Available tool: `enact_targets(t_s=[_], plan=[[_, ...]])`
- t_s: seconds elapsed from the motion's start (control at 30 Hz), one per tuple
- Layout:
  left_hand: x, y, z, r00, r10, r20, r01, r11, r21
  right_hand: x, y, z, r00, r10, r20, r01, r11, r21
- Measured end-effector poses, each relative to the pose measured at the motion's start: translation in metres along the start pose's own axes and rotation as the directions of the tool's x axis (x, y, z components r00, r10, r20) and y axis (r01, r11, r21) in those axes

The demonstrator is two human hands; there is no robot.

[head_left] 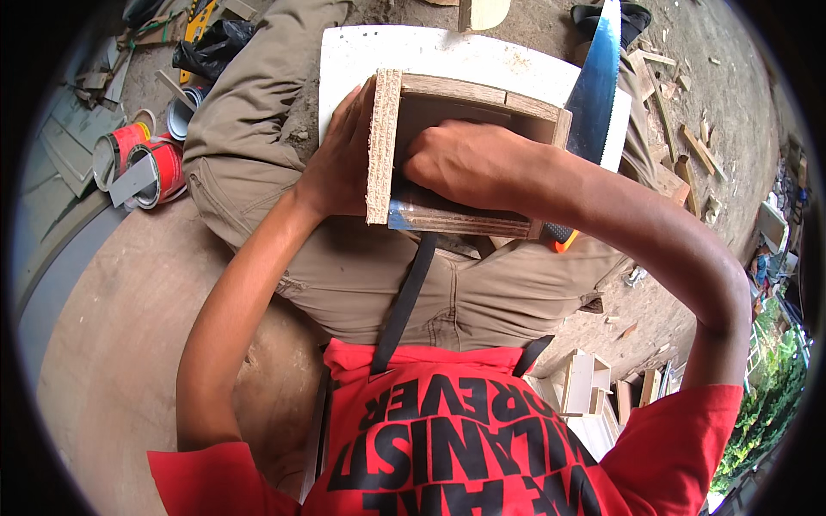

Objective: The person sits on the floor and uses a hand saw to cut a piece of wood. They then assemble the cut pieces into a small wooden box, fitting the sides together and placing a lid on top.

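Observation:
An open wooden box [384, 146] made of boards is tilted up over my lap, its hollow side facing me. My left hand [346, 163] grips it from outside, palm and fingers along the rough-edged left board. Inside the hollow is my right hand [469, 159], curled into a fist near the left wall. Its fingertips are turned away, so whatever they pinch is hidden. A white board [361, 56] lies beneath the box at the far side. Across the board's right end rests a handsaw [594, 99] with a blue blade and an orange-and-black handle partly covered by my arm.
Red paint cans [157, 176] and a black plastic bag [217, 50] stand on the left. Wood offcuts [701, 150] litter the ground to the right. A rounded wood piece [483, 14] is at the top edge. Small wooden frames [587, 383] lie beside my right hip.

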State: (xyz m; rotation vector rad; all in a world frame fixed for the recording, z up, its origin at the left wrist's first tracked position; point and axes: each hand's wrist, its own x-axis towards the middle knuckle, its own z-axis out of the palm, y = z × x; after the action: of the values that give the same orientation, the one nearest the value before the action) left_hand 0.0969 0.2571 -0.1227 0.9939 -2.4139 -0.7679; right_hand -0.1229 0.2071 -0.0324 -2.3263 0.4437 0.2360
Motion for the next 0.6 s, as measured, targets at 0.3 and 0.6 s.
enact_targets(t_s=[0.3,0.6], plan=[[-0.001,0.0,0.001,1.0,-0.017,0.022,0.016,1.0,0.025,-0.005,0.0,-0.027,0.984,-0.081,0.16,0.103,0.985,-0.138],[0.002,0.004,-0.001,0.999,0.023,-0.039,-0.022,1.0,0.008,-0.021,-0.001,-0.035,0.953,0.051,0.299,0.009,0.981,-0.195]])
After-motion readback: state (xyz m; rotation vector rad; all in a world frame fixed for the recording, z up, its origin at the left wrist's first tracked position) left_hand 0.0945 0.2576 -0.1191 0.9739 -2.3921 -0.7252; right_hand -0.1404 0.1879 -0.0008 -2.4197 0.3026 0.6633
